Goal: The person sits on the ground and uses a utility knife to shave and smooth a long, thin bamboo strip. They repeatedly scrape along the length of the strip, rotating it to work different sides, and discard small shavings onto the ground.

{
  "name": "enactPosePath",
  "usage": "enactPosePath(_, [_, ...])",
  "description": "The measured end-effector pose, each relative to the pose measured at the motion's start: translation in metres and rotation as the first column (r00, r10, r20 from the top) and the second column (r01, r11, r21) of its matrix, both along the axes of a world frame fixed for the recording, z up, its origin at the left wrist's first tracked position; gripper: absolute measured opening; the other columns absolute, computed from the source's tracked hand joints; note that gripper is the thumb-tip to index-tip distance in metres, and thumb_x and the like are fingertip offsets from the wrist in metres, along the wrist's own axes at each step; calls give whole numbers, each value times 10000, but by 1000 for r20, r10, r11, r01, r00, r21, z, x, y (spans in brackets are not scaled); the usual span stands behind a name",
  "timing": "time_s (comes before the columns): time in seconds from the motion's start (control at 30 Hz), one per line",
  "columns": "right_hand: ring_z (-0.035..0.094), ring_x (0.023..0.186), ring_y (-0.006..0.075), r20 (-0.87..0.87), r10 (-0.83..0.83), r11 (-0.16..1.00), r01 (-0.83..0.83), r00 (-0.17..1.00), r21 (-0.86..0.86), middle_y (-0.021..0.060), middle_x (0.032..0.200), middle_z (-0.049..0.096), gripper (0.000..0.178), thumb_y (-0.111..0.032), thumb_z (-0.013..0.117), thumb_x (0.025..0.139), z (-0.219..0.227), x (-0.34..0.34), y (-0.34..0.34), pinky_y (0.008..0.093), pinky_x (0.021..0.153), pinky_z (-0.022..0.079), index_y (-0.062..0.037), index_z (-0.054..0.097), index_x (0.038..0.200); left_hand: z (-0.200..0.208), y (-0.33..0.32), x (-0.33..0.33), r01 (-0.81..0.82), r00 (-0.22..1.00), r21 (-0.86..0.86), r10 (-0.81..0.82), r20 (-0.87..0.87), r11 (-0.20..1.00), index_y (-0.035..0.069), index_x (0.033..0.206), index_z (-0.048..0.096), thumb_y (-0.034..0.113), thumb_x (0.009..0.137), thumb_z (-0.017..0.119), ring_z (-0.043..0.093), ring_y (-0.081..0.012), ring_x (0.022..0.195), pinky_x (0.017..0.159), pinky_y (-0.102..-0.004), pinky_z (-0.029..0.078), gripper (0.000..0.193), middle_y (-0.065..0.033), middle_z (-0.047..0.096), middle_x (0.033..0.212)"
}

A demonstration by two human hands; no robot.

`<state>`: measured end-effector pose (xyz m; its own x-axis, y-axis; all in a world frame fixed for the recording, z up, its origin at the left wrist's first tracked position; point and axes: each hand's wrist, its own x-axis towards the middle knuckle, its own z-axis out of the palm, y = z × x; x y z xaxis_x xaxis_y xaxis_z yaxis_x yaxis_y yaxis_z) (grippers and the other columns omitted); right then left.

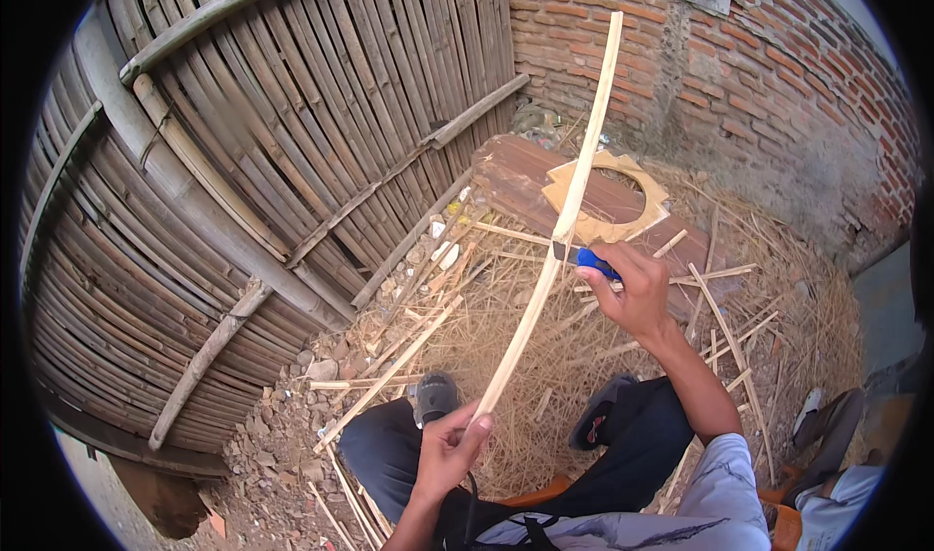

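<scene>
A long, pale strip of split bamboo or wood [587, 152] rises from near my lap, bowing slightly, toward the brick wall. Its near end is gripped by my left hand [452, 454], with the fingers wrapped around it. My right hand [632, 284] is closed on a blue-handled knife [595, 262]. The knife's short dark blade lies against the strip around its middle. Part of the handle is hidden inside the right fingers.
Straw-like shavings [516, 327] and loose strips cover the ground between my feet. A brown board [516, 177] carries a yellowish cut-out ring [637, 228]. A bamboo fence [321, 94] stands left, a brick wall [759, 84] beyond. Another person's leg [827, 434] shows at right.
</scene>
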<state>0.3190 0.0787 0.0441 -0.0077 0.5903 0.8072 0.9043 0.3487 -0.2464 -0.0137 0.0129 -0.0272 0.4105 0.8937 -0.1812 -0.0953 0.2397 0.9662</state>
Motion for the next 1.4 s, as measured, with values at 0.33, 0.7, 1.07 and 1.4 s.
enactPosePath(0.33, [720,679,203,-154,262,960,-273,953,-61,89,818,733,308,-300,868,899,10,0,-10,341,593,537,-25,746,964,12,-4,-5,-113,987,168,129,-91,979,-37,1267,750,101,1025,755,518,8,679,579,-187,391,278,47,670,812])
enactPosePath(0.7, [650,811,91,-872,120,716,-649,475,-255,34,906,738,445,-363,776,995,5,18,1,264,728,496,-44,664,1285,-6,-4,1,-137,942,314,222,-252,939,-29,1229,765,126,1011,770,533,-10,677,586,-209,421,267,13,697,786])
enactPosePath(1.07, [701,1047,153,-815,0,745,-544,579,-386,91,1050,772,748,-320,853,934,-18,7,8,356,1020,505,81,534,1479,-10,-6,8,-82,890,471,277,-362,878,-54,1230,753,104,985,780,741,-145,811,747,-288,568,292,-184,807,969])
enactPosePath(1.4, [623,877,78,-794,23,786,-502,608,-362,2,930,713,620,-242,823,936,-24,4,8,262,794,474,78,586,1412,-17,-6,6,-76,913,410,228,-337,909,-33,1244,757,113,991,777,664,-102,710,666,-275,529,293,-140,779,866])
